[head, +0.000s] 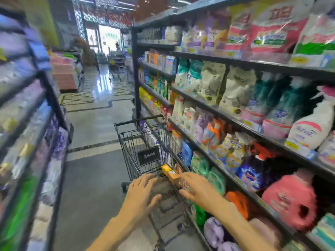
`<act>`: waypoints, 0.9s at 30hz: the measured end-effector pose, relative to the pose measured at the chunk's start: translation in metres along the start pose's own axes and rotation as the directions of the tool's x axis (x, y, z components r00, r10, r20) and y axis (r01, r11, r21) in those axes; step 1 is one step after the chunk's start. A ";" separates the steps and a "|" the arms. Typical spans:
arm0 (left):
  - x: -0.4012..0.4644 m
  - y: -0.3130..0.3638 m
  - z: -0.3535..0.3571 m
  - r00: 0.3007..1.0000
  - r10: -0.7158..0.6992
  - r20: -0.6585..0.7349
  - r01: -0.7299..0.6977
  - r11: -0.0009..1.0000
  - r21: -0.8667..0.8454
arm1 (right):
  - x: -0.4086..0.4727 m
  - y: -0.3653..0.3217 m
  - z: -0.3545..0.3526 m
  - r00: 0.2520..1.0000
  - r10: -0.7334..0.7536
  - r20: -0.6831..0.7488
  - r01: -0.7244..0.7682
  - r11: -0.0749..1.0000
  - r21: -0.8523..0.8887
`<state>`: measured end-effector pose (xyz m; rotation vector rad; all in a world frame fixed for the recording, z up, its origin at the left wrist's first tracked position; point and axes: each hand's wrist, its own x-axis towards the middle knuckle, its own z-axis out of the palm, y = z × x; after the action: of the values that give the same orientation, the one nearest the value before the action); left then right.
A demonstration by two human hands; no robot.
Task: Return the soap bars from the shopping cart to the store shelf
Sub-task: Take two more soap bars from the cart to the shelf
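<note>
The person stands in a narrow aisle, with the cart (145, 147) just in front and close against the shelf (235, 122) on the right side. Both hands reach forward over the near end of the basket. The left hand (143, 189) is spread, fingers apart, and holds nothing. The right hand (197, 187) is also spread flat, with the fingers stretched toward the soap (169, 172), an orange pack which lies in the cart near its right wall. The fingertips (181, 176) are just beside the pack, perhaps touching it; the blur does not let me say which. No grip is closed yet.

The step in hand, I judge, is to take the first soap out of the cart. To do it well, the right hand should come down over the pack and close thumb against fingers across its narrow sides, not only push it along the wire. The left hand can rest on the cart rim to keep the cart from rolling. How many bars are in the cart I cannot tell; I see only this orange pack and perhaps one more beside it.

The shelf nearby carries bottles and bags of detergent. I do not see clearly where soap belongs, so the place must be found before lifting far.
</note>
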<state>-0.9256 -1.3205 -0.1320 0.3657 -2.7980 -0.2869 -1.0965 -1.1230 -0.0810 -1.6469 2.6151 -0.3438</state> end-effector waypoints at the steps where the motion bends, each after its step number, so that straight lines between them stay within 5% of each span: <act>1: 0.000 -0.020 -0.006 1.000 -0.022 0.010 0.022 1.000 0.002 | 0.020 -0.011 0.007 1.000 -0.014 0.008 0.014 1.000 0.015; 15: 0.120 -0.228 -0.013 0.985 -0.162 0.065 0.159 0.986 0.053 | 0.295 -0.055 0.072 0.989 -0.144 0.039 0.143 0.989 0.030; 27: 0.341 -0.321 0.036 0.982 -0.020 0.186 0.015 0.999 0.030 | 0.456 0.044 0.067 0.994 0.105 0.013 -0.106 0.991 0.076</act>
<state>-1.1809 -1.7142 -0.1484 0.3891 -2.9861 -0.2992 -1.3257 -1.5234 -0.1140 -1.4773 2.6337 -0.4248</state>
